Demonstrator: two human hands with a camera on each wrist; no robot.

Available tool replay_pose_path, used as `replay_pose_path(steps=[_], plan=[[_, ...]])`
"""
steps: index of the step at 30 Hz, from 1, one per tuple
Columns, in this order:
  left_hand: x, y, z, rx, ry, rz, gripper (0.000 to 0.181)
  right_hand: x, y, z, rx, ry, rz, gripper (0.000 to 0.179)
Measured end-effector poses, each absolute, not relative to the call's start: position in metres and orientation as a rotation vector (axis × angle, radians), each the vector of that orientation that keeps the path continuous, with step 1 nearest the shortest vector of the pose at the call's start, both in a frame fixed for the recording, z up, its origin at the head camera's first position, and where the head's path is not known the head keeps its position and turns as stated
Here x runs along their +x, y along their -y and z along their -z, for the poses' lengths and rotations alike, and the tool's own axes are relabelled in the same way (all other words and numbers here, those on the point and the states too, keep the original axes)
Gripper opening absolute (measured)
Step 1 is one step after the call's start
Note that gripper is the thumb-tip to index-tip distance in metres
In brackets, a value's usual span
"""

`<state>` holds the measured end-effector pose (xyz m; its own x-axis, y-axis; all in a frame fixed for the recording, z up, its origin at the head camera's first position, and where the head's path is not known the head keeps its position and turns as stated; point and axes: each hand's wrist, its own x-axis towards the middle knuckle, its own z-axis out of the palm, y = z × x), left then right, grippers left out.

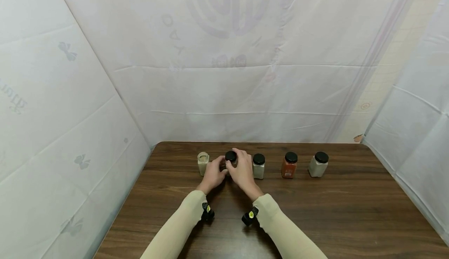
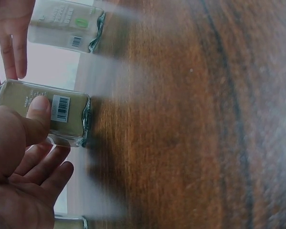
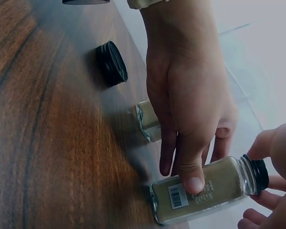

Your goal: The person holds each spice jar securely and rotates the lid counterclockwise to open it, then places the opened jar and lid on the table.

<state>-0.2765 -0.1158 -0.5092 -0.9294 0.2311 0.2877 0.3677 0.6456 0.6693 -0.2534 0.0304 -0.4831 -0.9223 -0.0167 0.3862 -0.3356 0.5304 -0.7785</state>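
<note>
A square glass jar of greenish-tan powder (image 3: 214, 186) stands between the hands, a barcode label on its side. My left hand (image 1: 214, 174) grips the jar's body, thumb against the label side. Up at the top, my right hand (image 1: 243, 171) holds the black lid (image 1: 230, 156) between thumb and fingers. In the right wrist view that lid sits on the jar's neck, with some threads showing below it. An open jar of pale powder (image 1: 203, 161) stands just left of my left hand. A loose black lid (image 3: 112, 63) lies on the table beyond the left hand.
To the right stand three black-lidded jars: a pale one (image 1: 258, 169) close to my right hand, one of orange-red powder (image 1: 289, 168), and another pale one (image 1: 317, 167). All are on a brown wooden table (image 1: 336, 212), with white sheeting (image 1: 224, 91) behind and at the sides.
</note>
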Motion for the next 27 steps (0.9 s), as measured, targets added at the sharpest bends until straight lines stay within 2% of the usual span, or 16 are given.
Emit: replay_pose_path(steps=[12,27], plan=[[-0.2764,0.1159,0.5098,-0.498,2.684,1.142,0.042,-0.2525,-0.0271,0.4835,0.185,2.386,-1.366,0.05],[-0.2773,0.1159,0.5098,-0.489,2.69,1.126,0.037,-0.2547,-0.0264,0.4829,0.243,2.458,-1.332,0.048]])
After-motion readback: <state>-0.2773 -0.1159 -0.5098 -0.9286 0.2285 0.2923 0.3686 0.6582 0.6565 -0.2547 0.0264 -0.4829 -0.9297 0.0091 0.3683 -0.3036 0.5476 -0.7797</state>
